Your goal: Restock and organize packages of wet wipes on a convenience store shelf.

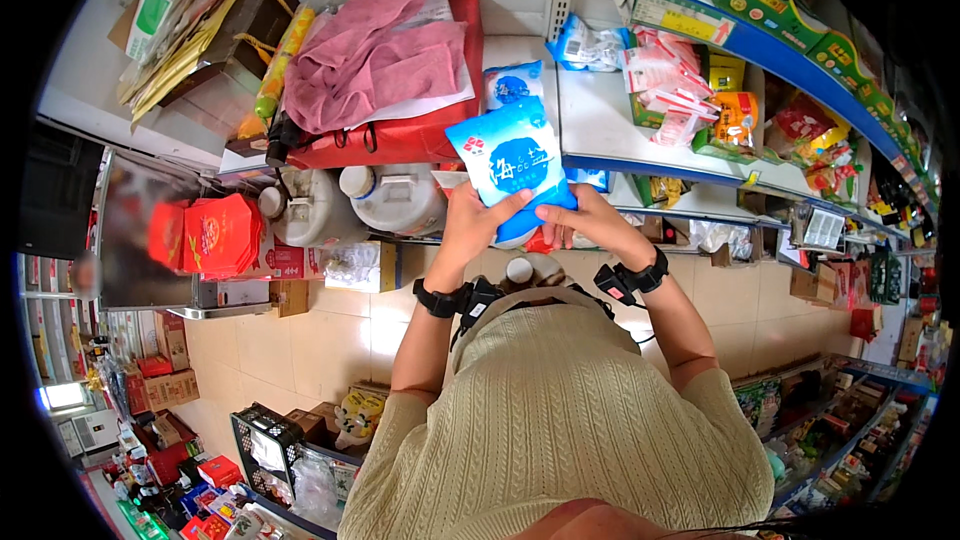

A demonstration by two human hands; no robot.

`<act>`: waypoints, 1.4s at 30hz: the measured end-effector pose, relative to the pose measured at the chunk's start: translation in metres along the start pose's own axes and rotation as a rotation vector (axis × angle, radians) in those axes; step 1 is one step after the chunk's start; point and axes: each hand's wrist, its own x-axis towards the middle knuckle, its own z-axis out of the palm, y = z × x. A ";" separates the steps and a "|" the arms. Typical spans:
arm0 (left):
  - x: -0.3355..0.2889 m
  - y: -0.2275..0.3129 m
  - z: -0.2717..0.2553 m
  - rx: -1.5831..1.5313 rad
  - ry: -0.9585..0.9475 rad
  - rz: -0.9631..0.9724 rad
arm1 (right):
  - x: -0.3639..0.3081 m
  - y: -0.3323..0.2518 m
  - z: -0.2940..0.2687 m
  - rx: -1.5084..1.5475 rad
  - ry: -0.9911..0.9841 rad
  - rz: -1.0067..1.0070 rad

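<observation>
In front of me, both hands hold a blue and white plastic bag of salt (512,155) by its lower end. My left hand (475,220) is closed on its lower left corner, the thumb lying across the front. At the lower right, my right hand (590,220) grips it with the thumb near the bottom edge. Just behind it on the white shelf lies a similar blue and white bag (512,83). Another blue and white bag (587,43) rests farther back, to the right.
A pink cloth (375,65) covers part of a red box (390,150) at the left. Below stand white plastic jugs (400,205) beside red packets (215,235). Small snack packets (735,120) fill boxes on the right shelf. A black crate (262,450) sits at the lower left.
</observation>
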 end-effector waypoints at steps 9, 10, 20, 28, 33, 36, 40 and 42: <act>-0.003 -0.001 0.002 -0.157 -0.239 -0.345 | -0.003 0.007 0.009 0.040 0.238 -0.135; -0.003 -0.002 0.005 -0.151 -0.208 -0.376 | -0.003 0.008 0.007 0.022 0.218 -0.107; -0.005 -0.004 0.019 -0.178 -0.170 -0.155 | -0.011 0.032 -0.001 0.207 0.270 0.053; 0.013 -0.037 -0.016 0.074 -0.303 -0.527 | -0.012 0.025 0.010 0.186 0.350 -0.179; 0.006 -0.046 0.001 -0.364 -0.165 -0.560 | -0.027 0.022 0.001 0.053 0.159 -0.218; 0.007 -0.039 0.015 -0.423 -0.146 -0.416 | -0.029 0.026 -0.003 -0.163 0.051 -0.237; 0.014 -0.024 0.021 -0.307 -0.083 -0.243 | -0.026 0.032 -0.011 -0.151 0.132 -0.165; 0.017 -0.019 0.023 -0.216 -0.086 -0.175 | -0.025 0.033 -0.013 0.001 0.260 -0.089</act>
